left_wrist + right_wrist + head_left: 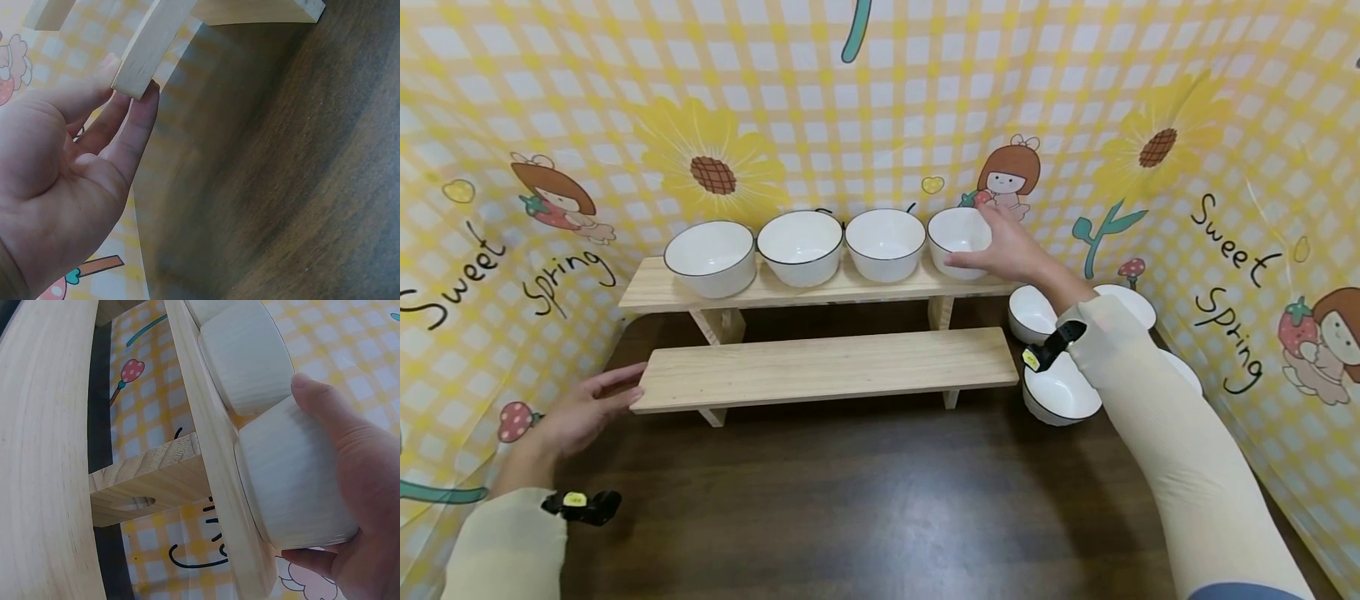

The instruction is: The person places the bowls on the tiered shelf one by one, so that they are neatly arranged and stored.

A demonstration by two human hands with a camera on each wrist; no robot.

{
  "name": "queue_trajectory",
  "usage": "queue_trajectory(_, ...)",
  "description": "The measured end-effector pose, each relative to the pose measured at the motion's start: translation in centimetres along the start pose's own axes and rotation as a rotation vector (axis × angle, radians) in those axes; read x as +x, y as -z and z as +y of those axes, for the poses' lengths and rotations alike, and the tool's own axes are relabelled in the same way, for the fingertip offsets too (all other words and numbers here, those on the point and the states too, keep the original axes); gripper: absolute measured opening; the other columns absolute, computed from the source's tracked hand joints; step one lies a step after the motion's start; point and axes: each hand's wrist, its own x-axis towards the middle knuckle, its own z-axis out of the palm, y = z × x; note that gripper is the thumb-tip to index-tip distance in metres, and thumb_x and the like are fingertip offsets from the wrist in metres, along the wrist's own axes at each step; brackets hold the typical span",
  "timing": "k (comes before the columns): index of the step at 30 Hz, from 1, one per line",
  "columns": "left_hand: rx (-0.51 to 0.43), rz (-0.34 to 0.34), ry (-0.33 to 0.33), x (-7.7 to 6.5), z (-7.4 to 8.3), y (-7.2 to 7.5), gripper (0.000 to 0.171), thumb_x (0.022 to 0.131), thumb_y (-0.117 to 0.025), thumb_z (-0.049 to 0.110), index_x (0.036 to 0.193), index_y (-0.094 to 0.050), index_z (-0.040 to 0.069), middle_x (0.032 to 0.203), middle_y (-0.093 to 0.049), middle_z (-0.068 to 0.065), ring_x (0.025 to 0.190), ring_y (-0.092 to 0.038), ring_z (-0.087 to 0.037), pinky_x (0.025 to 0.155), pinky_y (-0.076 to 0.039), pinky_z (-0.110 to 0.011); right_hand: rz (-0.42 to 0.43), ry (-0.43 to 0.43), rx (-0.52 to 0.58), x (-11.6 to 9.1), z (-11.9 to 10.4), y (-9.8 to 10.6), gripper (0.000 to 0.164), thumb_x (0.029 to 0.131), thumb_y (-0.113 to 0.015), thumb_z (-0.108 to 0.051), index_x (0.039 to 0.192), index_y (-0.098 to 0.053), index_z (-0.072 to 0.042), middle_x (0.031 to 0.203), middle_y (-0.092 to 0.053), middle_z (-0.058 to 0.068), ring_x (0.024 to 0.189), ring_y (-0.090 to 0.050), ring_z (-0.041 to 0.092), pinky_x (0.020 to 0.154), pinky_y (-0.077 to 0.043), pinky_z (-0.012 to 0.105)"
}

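Note:
A two-tier wooden shelf [827, 367] stands on the dark floor, with several white dark-rimmed bowls in a row along its upper board. My right hand [1017, 250] grips the rightmost bowl [953, 240], which sits on the upper board. In the right wrist view the thumb lies along the side of that bowl [294, 481], close to the neighbouring bowl [247, 359]. At the other side my left hand [583, 412] holds the left end of the lower board. The left wrist view shows this board end [140, 69] pinched between thumb and fingers.
Several more white bowls [1060, 390] stand on the floor right of the shelf, partly hidden by my right arm. A yellow checked cloth [880, 100] with printed flowers and figures surrounds the back and sides. Dark wood-grain floor [820, 508] lies in front.

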Motion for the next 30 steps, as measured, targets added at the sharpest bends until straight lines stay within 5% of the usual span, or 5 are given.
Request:
queue_trajectory(10,0.034,-0.008,0.017,0.1,0.1,-0.1,0.075,0.103,-0.062,0.036,0.16,-0.027,0.002,0.152,-0.037,-0.02,0.103,-0.057,0.01,0.086,-0.051,-0.015,-0.071,-0.004,-0.084,-0.3,-0.5,0.7,0.124,0.082,-0.08,-0.056,0.163,-0.002,-0.003,0.167,-0.006,0.025,0.154,-0.011,0.038,0.122,-0.019,0.054)
queue_trajectory(14,0.037,-0.01,0.024,0.2,0.0,-0.1,0.077,0.103,-0.061,0.036,0.16,-0.025,0.002,0.155,-0.032,-0.026,0.103,-0.056,0.011,0.086,-0.051,-0.015,-0.084,0.044,-0.153,-0.7,-0.7,0.9,0.13,0.079,-0.085,-0.053,0.162,0.001,-0.001,0.166,-0.004,0.028,0.154,-0.009,0.039,0.122,-0.019,0.053)
queue_trajectory(18,0.024,-0.015,0.011,0.2,0.0,0.0,0.076,0.103,-0.062,0.035,0.16,-0.026,0.002,0.151,-0.04,-0.017,0.104,-0.057,0.01,0.086,-0.051,-0.016,-0.095,0.105,-0.224,-1.2,-0.8,1.1,0.134,0.078,-0.086,-0.053,0.161,0.002,0.003,0.167,0.001,0.026,0.154,-0.003,0.038,0.124,-0.015,0.051)
queue_trajectory(24,-0.057,-0.028,-0.021,0.1,0.2,0.1,0.071,0.103,-0.063,0.027,0.16,-0.029,0.003,0.118,-0.053,0.028,0.104,-0.059,0.008,0.087,-0.052,-0.016,-0.07,0.201,-0.334,-2.5,-0.9,1.5,0.129,0.078,-0.085,-0.055,0.16,-0.006,0.006,0.166,-0.005,0.026,0.153,-0.009,0.042,0.122,-0.018,0.055)
queue_trajectory(30,-0.055,-0.02,-0.006,0.0,0.1,0.0,0.071,0.102,-0.065,0.029,0.16,-0.031,0.005,0.117,-0.052,0.028,0.103,-0.059,0.008,0.087,-0.052,-0.016,-0.064,0.25,-0.441,-4.3,-0.9,1.6,0.121,0.082,-0.079,-0.06,0.161,-0.012,0.002,0.164,-0.011,0.027,0.15,-0.013,0.048,0.119,-0.017,0.063)
